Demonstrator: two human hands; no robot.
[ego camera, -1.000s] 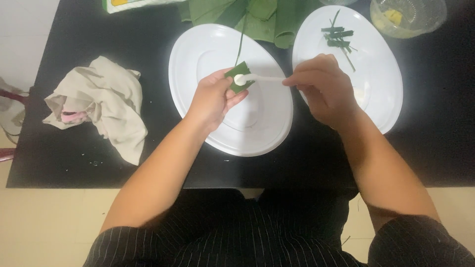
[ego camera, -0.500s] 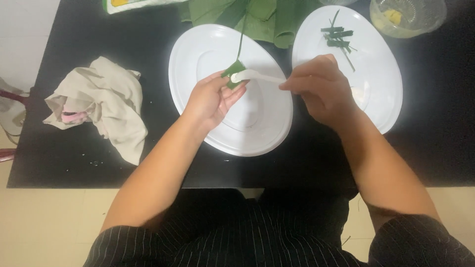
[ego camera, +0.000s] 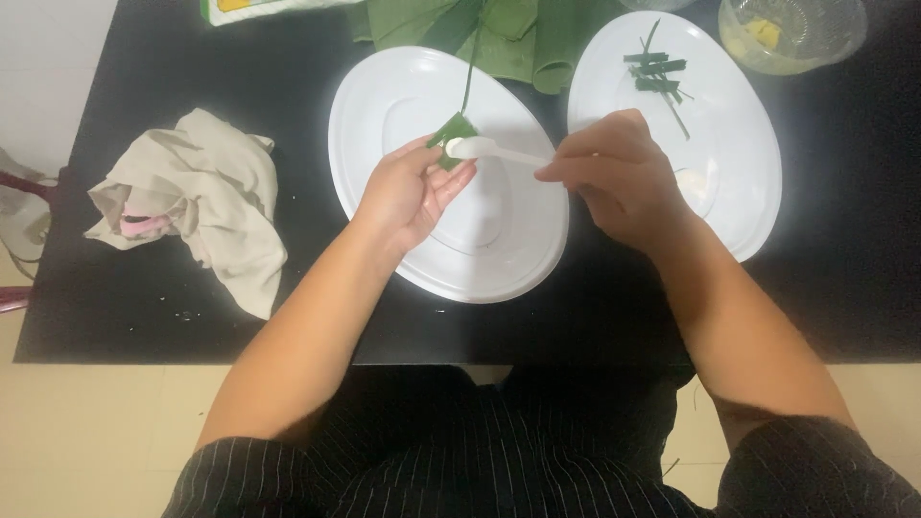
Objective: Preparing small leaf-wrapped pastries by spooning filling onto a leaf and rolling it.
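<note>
At frame centre, the left hand (ego camera: 411, 192) pinched a folded green leaf piece (ego camera: 451, 132) over the near white plate (ego camera: 384, 105). The right hand (ego camera: 614, 173) gripped a white plastic spoon (ego camera: 484, 149), its bowl touching the leaf. Farther up lay green leaves (ego camera: 499, 34).

two white oval plates (ego camera: 451, 259), one white spoon (ego camera: 484, 149), one crumpled cloth (ego camera: 201, 201), one clear bowl (ego camera: 796, 34)

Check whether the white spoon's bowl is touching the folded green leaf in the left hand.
Touching: the head view shows the white spoon bowl resting on the folded green leaf held by the left hand.
</note>
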